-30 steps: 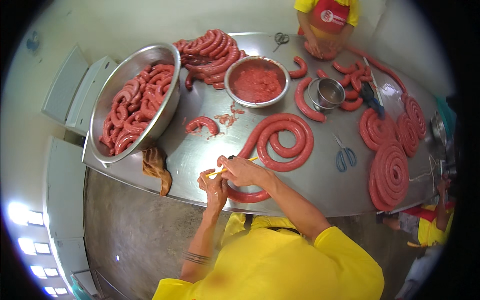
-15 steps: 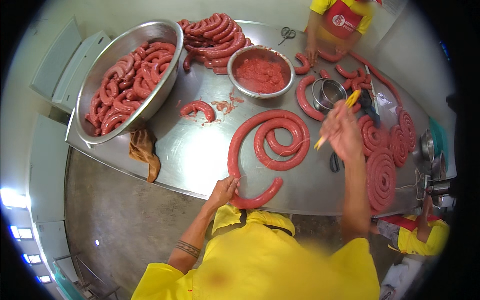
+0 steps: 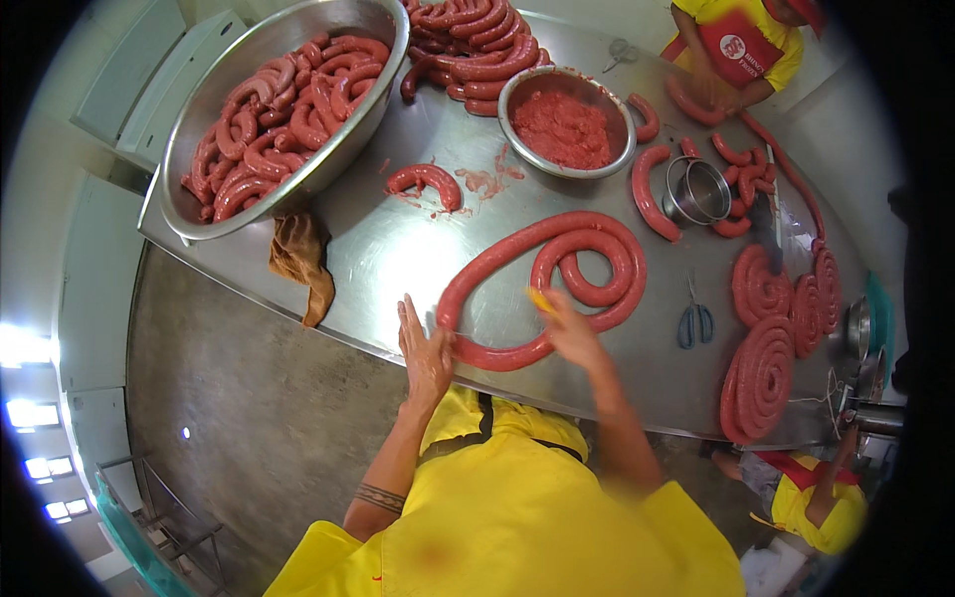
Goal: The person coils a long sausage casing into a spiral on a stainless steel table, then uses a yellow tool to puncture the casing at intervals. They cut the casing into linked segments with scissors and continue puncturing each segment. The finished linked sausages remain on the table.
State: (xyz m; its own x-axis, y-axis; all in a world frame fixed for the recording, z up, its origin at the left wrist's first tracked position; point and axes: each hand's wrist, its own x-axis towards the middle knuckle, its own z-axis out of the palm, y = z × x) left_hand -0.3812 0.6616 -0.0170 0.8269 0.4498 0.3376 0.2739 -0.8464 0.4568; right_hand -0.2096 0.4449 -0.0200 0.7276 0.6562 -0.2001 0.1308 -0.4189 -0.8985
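The right hand (image 3: 569, 333) had just swung back from far out over the steel desk (image 3: 652, 353) to the near edge of the coiled sausage (image 3: 543, 267), its blurred grip seemingly clenched around a yellow stick (image 3: 540, 300). The left hand (image 3: 428, 360), pinching the sausage a moment earlier, now had its fingers spread, released, beside the outer bend, so I judged that the pull between the hands had slackened, leaving the coil resting on the desk, left of the blue scissors (image 3: 686, 324).

Between and beyond our left hand (image 3: 428, 360) and right hand (image 3: 574, 333) lies a sausage coil (image 3: 587, 241); leftward, a cloth (image 3: 301, 261) and a basin (image 3: 343, 167) of links (image 3: 269, 129); farther ahead, a bowl (image 3: 572, 171) of mince (image 3: 562, 129); rightward, scissors (image 3: 695, 322), then other coils (image 3: 761, 378).
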